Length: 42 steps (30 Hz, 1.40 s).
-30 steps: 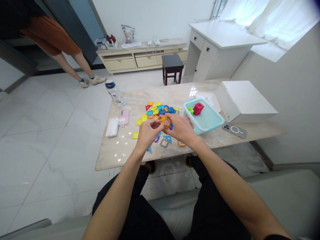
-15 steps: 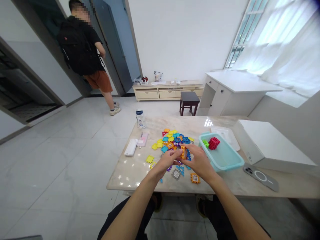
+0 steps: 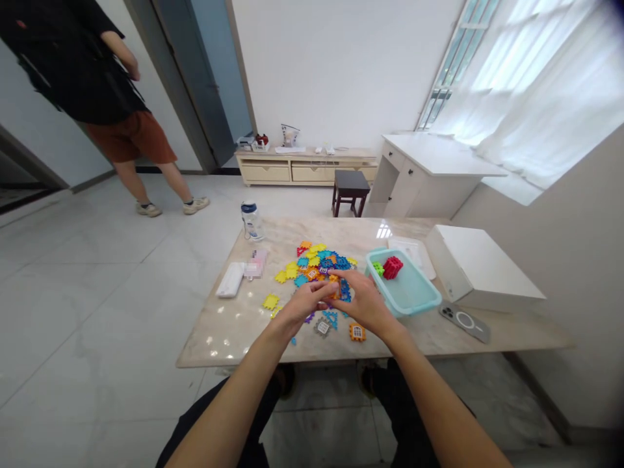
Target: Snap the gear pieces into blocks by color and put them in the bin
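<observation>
Between my left hand and my right hand is an orange toy piece, gripped by the fingers of both. Fingers hide part of its shape. Around and beneath the hands lies a loose heap of flat notched pieces in yellow, blue, purple and orange. A grey piece with a white window pattern and an orange window piece lie nearer the front edge. To the right, a light teal tub holds a red block and a green one.
On the marble table are a white pack, a clear bottle, a grey phone and a white box. Beyond stand a dark stool and, at the left, a person with a black backpack.
The view has shifted, so the table and my hands appear further left. The person at the left looks larger, with feet wider apart. Both hands still hold the orange piece.
</observation>
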{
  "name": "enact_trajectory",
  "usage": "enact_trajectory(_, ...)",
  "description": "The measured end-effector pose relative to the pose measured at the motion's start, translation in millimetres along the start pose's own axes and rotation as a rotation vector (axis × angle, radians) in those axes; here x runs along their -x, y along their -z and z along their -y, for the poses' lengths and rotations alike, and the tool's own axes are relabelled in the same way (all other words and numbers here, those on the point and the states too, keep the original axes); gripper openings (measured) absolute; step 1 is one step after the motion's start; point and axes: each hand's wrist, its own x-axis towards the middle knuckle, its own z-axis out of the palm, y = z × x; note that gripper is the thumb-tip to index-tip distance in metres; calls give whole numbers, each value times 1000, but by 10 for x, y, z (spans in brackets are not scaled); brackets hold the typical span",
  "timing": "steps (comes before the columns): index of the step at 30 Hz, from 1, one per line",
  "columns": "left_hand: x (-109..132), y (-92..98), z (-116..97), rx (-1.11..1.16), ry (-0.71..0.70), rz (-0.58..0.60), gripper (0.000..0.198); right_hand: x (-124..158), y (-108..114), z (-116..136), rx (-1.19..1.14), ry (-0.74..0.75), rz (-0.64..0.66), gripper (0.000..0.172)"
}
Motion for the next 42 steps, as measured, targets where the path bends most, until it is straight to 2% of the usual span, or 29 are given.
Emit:
enact_trajectory(2, 11, -2, -32, -2, 4, -18, 56, -31, -3, 14, -9, 11, -16, 57)
enact_trajectory(6, -6, 15, -57, 114, 2, 36, 61, -72, -17, 43, 12, 33, -35, 58)
enact_trajectory(9, -23, 20, -50, 182, 4, 17, 66, -68, -19, 66, 21, 43, -20, 56)
enact_trajectory(17, -7, -6, -79, 192, -17, -35, 63, -45, -9, 53, 0, 99, -34, 60)
enact_trajectory(27, 41, -3, -106, 228, 14, -9, 68, -47, 0, 63, 23, 121, -134, 54)
enact_trajectory(35, 51, 8, -96, 219, 5, -19, 60, -52, -25, 80, 26, 104, -104, 58)
enact_trajectory(42, 16, 33, -59, 234, -18, -40, 65, -47, -53, 51, 47, 103, -84, 55)
